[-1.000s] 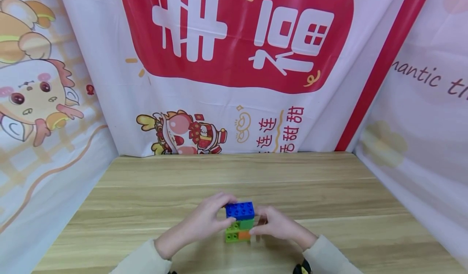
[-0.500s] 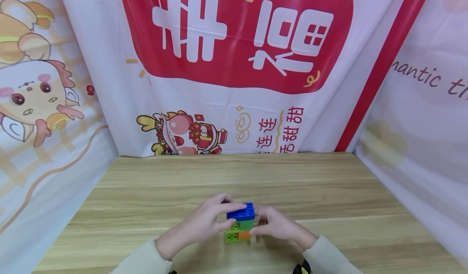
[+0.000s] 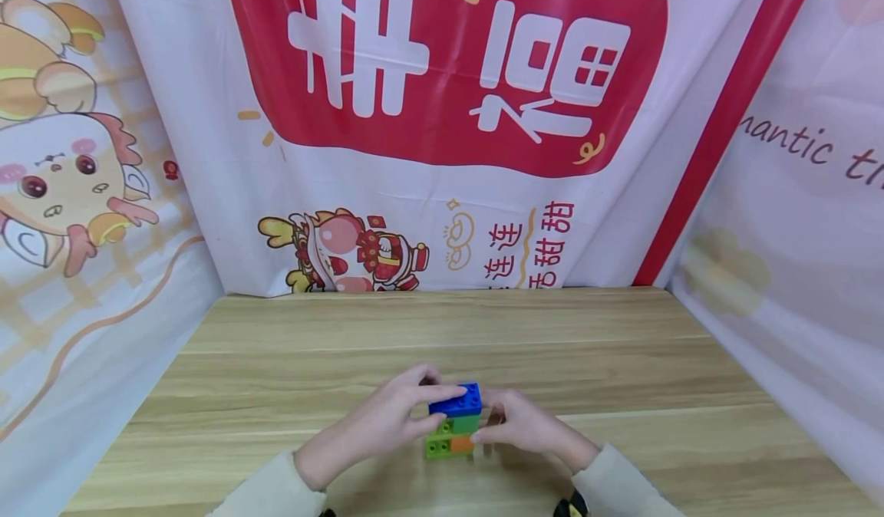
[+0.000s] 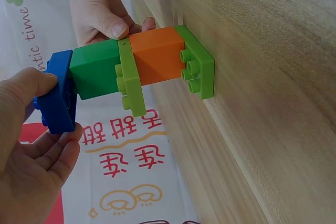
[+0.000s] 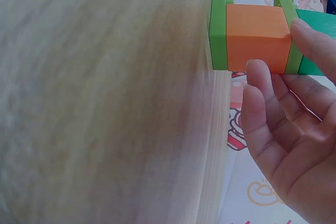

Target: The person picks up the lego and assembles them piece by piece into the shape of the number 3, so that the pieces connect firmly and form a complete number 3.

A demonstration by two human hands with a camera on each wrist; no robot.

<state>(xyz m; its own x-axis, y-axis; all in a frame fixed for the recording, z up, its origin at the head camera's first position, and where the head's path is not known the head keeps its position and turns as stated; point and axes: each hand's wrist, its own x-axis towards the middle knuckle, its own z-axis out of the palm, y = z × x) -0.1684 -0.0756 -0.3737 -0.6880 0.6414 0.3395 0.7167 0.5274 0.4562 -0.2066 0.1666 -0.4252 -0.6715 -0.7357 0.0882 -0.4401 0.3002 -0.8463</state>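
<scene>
A small tower of toy building bricks stands on the table in front of me. From the bottom up it has a light green plate point(image 4: 206, 72), an orange brick point(image 4: 157, 56), a second light green plate point(image 4: 129, 80), a green brick point(image 4: 95, 69) and a blue studded plate point(image 3: 471, 400). The blue plate juts out past the green brick. My left hand point(image 3: 390, 416) grips this blue plate, one finger across its studs and the thumb at its near edge. From the right, my right hand point(image 3: 526, 425) holds the tower around its middle, thumb by the upper light green plate.
The wooden table point(image 3: 311, 333) carries the tower near its front middle. Behind it hangs a white and red printed cloth point(image 3: 442, 156). More printed cloths rise along the left side point(image 3: 90, 333) and right side point(image 3: 780, 302).
A finger of my left hand has come over onto the top of the blue plate, which has shifted very slightly right. My right hand keeps its place on the tower.
</scene>
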